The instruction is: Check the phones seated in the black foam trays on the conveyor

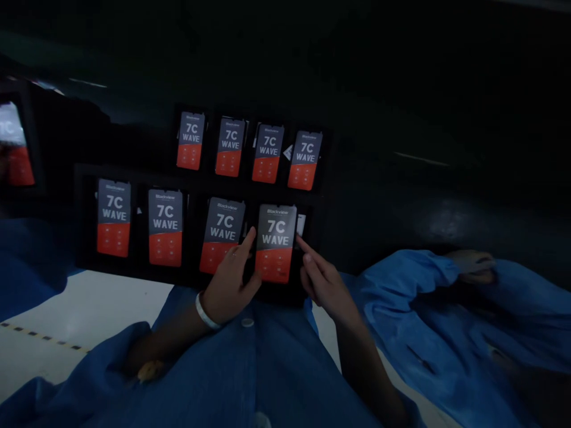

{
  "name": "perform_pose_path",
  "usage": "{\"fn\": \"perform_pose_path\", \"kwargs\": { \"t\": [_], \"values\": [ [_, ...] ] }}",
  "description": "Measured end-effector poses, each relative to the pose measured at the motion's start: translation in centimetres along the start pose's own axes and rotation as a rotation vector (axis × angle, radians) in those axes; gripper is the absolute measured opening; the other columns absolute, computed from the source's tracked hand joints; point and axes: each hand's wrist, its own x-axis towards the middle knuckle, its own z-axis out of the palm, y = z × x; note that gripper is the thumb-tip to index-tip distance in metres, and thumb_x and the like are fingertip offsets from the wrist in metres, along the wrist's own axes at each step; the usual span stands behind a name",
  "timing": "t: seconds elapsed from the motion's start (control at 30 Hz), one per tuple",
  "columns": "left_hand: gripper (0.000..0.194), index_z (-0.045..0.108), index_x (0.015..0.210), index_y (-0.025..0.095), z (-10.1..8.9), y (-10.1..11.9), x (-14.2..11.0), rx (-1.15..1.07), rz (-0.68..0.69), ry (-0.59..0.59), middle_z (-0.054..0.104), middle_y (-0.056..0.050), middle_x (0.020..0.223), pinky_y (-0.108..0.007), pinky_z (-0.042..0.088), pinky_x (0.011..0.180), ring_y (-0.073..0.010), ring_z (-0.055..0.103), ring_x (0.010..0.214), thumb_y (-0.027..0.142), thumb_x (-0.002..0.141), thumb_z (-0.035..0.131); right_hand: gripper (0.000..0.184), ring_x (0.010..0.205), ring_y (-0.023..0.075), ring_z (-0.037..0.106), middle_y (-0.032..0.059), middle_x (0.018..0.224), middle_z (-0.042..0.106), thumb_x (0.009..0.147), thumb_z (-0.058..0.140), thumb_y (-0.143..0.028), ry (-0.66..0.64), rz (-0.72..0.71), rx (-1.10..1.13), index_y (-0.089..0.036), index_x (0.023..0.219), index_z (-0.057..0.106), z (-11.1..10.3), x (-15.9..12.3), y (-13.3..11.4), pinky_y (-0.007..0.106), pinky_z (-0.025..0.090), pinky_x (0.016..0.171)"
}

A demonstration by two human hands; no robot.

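Note:
Two dark trays hold phones whose screens carry grey and orange "7C WAVE" film. The near tray (84,214) has several phones in a row; the far tray (328,160) has several more. My left hand (229,282), with a white wristband, grips the left edge of the rightmost near phone (275,242) between thumb and fingers. My right hand (322,278) touches that phone's right edge with its index finger stretched out and the other fingers curled. A small white tab (301,224) shows beside the phone.
Another phone (13,145) sits at the far left edge. A co-worker's blue sleeve and hand (470,261) rest on the dark bench at the right. My blue coat fills the foreground, with pale floor (89,309) below the bench. The scene is very dim.

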Motion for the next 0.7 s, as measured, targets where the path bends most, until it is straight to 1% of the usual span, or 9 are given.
{"fn": "perform_pose_path", "kwargs": {
  "t": [0.13,0.27,0.4,0.53,0.7],
  "values": [
    [0.068,0.01,0.148,0.016,-0.17,0.23,0.16,0.005,-0.022,-0.017,0.041,-0.018,0.139,-0.048,0.044,0.097,-0.0298,0.04,0.128,0.022,0.088,0.043,0.057,0.035,0.0075,0.033,-0.0085,0.042,0.037,0.094,0.035,-0.045,0.022,0.002,-0.01,-0.014,0.142,0.037,-0.09,0.24,-0.04,0.02,0.028,0.038],
    [0.068,0.01,0.148,0.018,-0.25,0.34,0.27,0.0,-0.016,-0.016,0.048,-0.016,0.133,-0.048,0.043,0.099,-0.0286,0.041,0.128,0.021,0.088,0.043,0.059,0.034,0.0076,0.03,-0.0085,0.041,0.036,0.093,0.035,-0.048,0.039,0.011,0.007,-0.014,0.141,0.037,0.01,0.42,0.18,0.02,0.026,0.036],
    [0.069,0.01,0.148,0.018,-0.24,0.21,0.24,0.007,0.0,-0.015,0.051,-0.016,0.129,-0.047,0.043,0.099,-0.0289,0.04,0.129,0.021,0.088,0.043,0.057,0.033,0.0076,0.03,-0.0086,0.041,0.035,0.094,0.034,-0.047,0.048,0.01,0.002,-0.014,0.141,0.038,0.14,0.46,0.4,0.02,0.025,0.036],
    [0.071,0.01,0.148,0.019,-0.13,0.16,0.21,0.013,0.023,0.0,0.05,-0.015,0.131,-0.047,0.042,0.1,-0.0285,0.041,0.128,0.017,0.086,0.044,0.056,0.034,0.0077,0.031,-0.0084,0.041,0.036,0.094,0.035,-0.047,0.055,0.007,-0.016,-0.016,0.14,0.039,0.13,0.49,0.47,0.02,0.026,0.036],
    [0.071,0.011,0.148,0.022,-0.13,0.3,0.26,0.034,0.058,0.011,0.042,-0.014,0.14,-0.048,0.043,0.1,-0.0287,0.042,0.126,0.015,0.086,0.045,0.058,0.035,0.0083,0.032,-0.0079,0.043,0.036,0.094,0.033,-0.048,0.06,0.005,-0.028,-0.016,0.141,0.038,0.24,0.29,0.18,0.021,0.029,0.037]
  ]
}}
